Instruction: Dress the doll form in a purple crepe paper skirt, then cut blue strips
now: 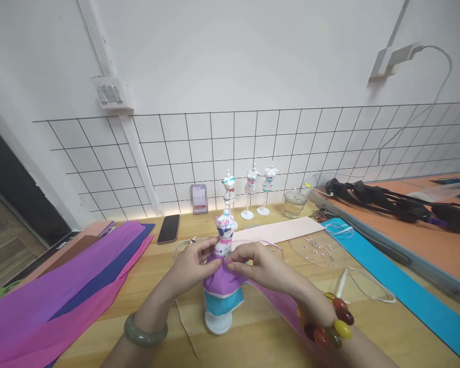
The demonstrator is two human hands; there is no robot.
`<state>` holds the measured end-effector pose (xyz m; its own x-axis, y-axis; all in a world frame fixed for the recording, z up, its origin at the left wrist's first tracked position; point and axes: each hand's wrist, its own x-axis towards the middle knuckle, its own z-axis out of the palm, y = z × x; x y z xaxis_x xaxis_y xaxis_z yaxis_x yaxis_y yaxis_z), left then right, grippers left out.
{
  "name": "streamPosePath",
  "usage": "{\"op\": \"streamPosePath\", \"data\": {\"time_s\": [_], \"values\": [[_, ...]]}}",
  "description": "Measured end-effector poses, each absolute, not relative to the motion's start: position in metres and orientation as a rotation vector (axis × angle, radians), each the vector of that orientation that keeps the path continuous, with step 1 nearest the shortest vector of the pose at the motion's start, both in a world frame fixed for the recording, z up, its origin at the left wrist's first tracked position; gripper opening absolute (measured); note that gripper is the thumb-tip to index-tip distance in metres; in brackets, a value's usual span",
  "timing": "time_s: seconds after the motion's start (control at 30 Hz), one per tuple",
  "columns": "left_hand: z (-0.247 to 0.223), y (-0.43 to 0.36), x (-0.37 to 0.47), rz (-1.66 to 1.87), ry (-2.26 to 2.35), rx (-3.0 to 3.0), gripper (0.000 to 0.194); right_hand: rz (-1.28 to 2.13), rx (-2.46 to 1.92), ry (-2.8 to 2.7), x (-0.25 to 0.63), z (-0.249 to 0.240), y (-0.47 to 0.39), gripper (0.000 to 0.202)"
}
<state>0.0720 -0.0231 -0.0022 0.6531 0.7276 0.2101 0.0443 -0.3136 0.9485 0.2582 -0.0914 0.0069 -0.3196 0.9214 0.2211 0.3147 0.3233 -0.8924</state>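
Note:
A small painted dress-form mannequin (225, 231) stands upright on a round white base (218, 323) in front of me. Purple fabric (223, 282) wraps its waist as a skirt layer, above a blue layer (225, 302). My left hand (195, 263) pinches the purple fabric at the waist from the left, its fingers partly behind the form. From the right, my right hand (258, 266) pinches the same fabric, thumb and forefinger near my left thumb. A pink-purple strip (278, 301) trails to the right beneath my right forearm.
Several fabric strips (80, 286) lie at left, beside a phone (168, 228). More mannequins (250, 184) and a glass jar (294, 203) stand at the back. A pale pink strip (283, 231), clear beads (318, 248), white cord (368, 286) and a blue strip (394, 278) lie at right.

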Motion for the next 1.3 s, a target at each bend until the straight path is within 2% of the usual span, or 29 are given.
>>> {"op": "streamPosePath", "data": {"time_s": [0.43,1.3], "values": [[0.002,-0.026,0.072,0.752,0.559,1.849,0.045,0.857,-1.231,-1.758,0.254,0.002,-0.084,0.017],[0.006,-0.034,0.073,0.763,0.491,1.86,0.033,0.853,-1.243,-1.706,0.254,-0.004,-0.08,0.024]]}}
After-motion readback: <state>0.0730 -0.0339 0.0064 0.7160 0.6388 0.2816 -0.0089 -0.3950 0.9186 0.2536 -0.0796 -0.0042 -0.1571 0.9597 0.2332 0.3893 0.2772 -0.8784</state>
